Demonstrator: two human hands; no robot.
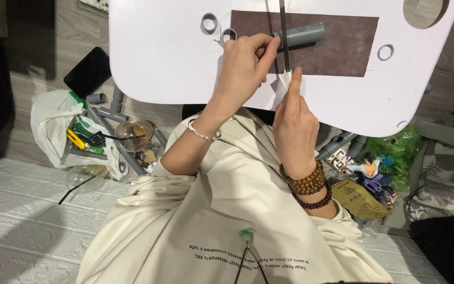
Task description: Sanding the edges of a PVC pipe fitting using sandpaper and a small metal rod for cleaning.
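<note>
Right hand fingers pinch blade handle; left hand fingers grip grey pipe end.

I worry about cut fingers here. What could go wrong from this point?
1. The left hand pinches the grey pipe right beside the thin dark blade; a slip could nick its fingers.
2. The pipe is round and lies unclamped on the brown sheet, so it might roll.
3. The right hand grips the blade only by a white wrap, perhaps with weak control.

White plastic bag, black phone, glass bulbs, figurine, green bag on floor.
</note>
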